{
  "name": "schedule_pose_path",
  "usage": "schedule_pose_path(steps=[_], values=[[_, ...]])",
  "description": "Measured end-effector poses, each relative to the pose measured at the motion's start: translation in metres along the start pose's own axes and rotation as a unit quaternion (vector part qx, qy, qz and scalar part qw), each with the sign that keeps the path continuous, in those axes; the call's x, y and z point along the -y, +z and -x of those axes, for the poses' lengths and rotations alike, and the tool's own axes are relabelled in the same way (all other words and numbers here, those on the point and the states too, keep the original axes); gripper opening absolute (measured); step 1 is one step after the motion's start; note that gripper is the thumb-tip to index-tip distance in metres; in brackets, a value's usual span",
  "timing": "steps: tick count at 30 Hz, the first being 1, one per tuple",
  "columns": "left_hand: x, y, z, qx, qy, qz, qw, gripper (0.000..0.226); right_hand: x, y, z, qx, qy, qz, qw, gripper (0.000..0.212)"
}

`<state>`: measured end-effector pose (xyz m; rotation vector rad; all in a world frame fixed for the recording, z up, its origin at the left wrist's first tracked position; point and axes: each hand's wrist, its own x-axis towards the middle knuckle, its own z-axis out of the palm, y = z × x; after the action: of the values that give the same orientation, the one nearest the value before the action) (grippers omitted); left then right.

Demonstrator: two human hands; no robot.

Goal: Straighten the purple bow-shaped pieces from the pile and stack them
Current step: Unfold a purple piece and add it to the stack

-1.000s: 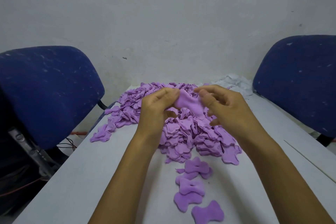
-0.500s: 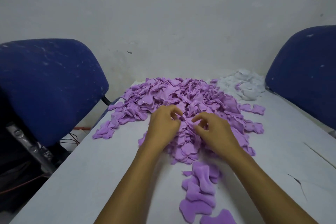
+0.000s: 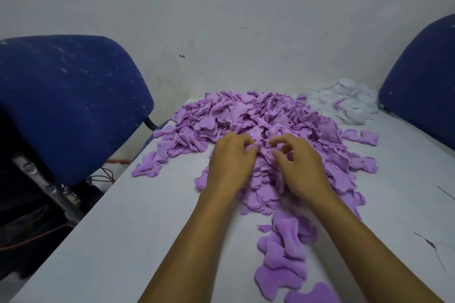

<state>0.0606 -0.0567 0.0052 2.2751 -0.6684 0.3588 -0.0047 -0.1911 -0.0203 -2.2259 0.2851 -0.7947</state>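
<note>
A big pile of purple bow-shaped fabric pieces [image 3: 246, 115] covers the far half of the white table [image 3: 138, 224]. Both hands rest on the pile's near side. My left hand [image 3: 229, 162] has its fingers curled and pinches a crumpled purple piece [image 3: 264, 155] at the top of the heap. My right hand [image 3: 299, 167] pinches the same piece from the right with thumb and bent fingers. A loose row of flattened purple pieces [image 3: 285, 253] lies overlapping on the table in front of the pile, between my forearms.
A heap of white fabric scraps [image 3: 347, 103] sits at the far right by the wall. A blue chair [image 3: 66, 101] stands off the table's left edge, another blue chair [image 3: 423, 81] at the right. Stray purple pieces [image 3: 364, 138] lie right of the pile.
A second ago both hands held a piece up above the pile. They have since dropped onto the near side of the pile and now pinch a piece there. The head view has shifted.
</note>
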Motion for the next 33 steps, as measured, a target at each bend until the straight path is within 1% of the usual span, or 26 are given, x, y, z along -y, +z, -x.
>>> schedule_pose_path(steps=[2,4,6,8,9,12,14,15,16,17,19,20,21,22,24,25,27,30,33], values=[[-0.006,-0.007,0.002,-0.038,-0.006,0.049,0.998,0.015,0.003,-0.006,0.002,0.005,0.009,-0.033,0.999,0.02],[-0.013,-0.015,0.003,-0.045,-0.034,0.173,0.983,0.011,0.007,-0.013,0.006,0.026,0.011,-0.085,0.996,0.022],[-0.02,-0.023,0.004,-0.018,-0.077,0.305,0.949,0.009,0.013,-0.018,0.011,0.055,0.026,-0.161,0.985,0.025],[-0.025,-0.028,0.007,0.008,-0.111,0.38,0.918,0.011,0.02,-0.021,0.017,0.072,0.052,-0.255,0.963,0.028],[-0.027,-0.029,0.009,0.019,-0.126,0.408,0.904,0.013,0.024,-0.023,0.02,0.067,0.057,-0.291,0.953,0.028],[-0.032,-0.03,0.014,0.047,-0.15,0.46,0.874,0.012,0.034,-0.029,0.026,0.025,0.032,-0.315,0.948,0.029],[-0.035,-0.033,0.017,0.073,-0.139,0.458,0.875,0.002,0.04,-0.033,0.031,0.02,0.021,-0.33,0.944,0.029],[-0.037,-0.033,0.018,0.083,-0.124,0.453,0.879,0.012,0.042,-0.035,0.033,0.023,0.024,-0.344,0.938,0.029],[-0.039,-0.034,0.02,0.09,-0.111,0.453,0.88,0.02,0.045,-0.036,0.036,0.029,0.037,-0.364,0.93,0.028],[-0.041,-0.036,0.021,0.092,-0.101,0.461,0.877,0.023,0.047,-0.038,0.038,0.038,0.057,-0.39,0.918,0.027],[-0.044,-0.038,0.022,0.082,-0.093,0.479,0.869,0.013,0.051,-0.04,0.042,0.06,0.102,-0.44,0.89,0.027],[-0.045,-0.038,0.022,0.08,-0.1,0.489,0.863,0.018,0.053,-0.042,0.044,0.061,0.11,-0.445,0.887,0.028],[-0.047,-0.039,0.023,0.082,-0.114,0.499,0.855,0.025,0.054,-0.043,0.045,0.046,0.1,-0.426,0.898,0.03],[-0.048,-0.039,0.023,0.082,-0.128,0.504,0.85,0.027,0.054,-0.044,0.046,0.024,0.074,-0.386,0.919,0.031],[-0.05,-0.041,0.025,0.079,-0.154,0.507,0.844,0.022,0.053,-0.047,0.046,-0.001,0.001,-0.274,0.962,0.029],[-0.051,-0.042,0.025,0.075,-0.161,0.508,0.843,0.018,0.053,-0.048,0.047,0.005,-0.026,-0.228,0.973,0.026],[-0.051,-0.045,0.026,0.059,-0.162,0.506,0.845,0.017,0.051,-0.049,0.048,0.028,-0.057,-0.187,0.98,0.023],[-0.05,-0.047,0.027,0.043,-0.165,0.507,0.845,0.022,0.05,-0.046,0.051,0.047,-0.056,-0.168,0.983,0.03],[-0.05,-0.046,0.027,0.037,-0.17,0.502,0.847,0.023,0.049,-0.042,0.051,0.059,-0.063,-0.142,0.986,0.04]])
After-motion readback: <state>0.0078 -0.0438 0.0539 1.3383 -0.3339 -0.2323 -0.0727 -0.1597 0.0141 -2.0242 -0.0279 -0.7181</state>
